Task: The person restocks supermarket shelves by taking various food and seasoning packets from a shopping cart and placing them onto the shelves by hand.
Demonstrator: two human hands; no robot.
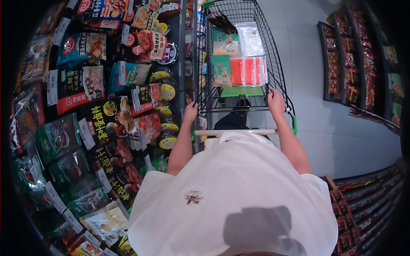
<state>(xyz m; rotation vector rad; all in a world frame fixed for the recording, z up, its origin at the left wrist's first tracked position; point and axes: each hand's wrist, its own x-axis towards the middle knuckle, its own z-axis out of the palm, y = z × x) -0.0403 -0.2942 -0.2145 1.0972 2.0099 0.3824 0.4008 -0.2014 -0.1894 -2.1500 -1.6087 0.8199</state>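
Note:
A wire shopping cart (pixel 279 55) with green corner pieces stands in front of me, its pale handle bar (pixel 256 132) close to my white shirt. My left hand (pixel 191 112) is closed on the cart's left rim, and my right hand (pixel 275 101) is closed on the right rim. Inside the cart lie green packets with food pictures (pixel 222 70), several red packets (pixel 250 71) in a row and a silvery white packet (pixel 251 39). Below them shows a green flap (pixel 242 91).
Shelves on the left hold bagged seasonings (pixel 81 89), round tubs (pixel 167 91) and price tags (pixel 52 87), close beside the cart. More racks of packets (pixel 350 59) stand at the right, beyond grey floor tiles (pixel 307 145). Red packets (pixel 341 213) fill the lower right.

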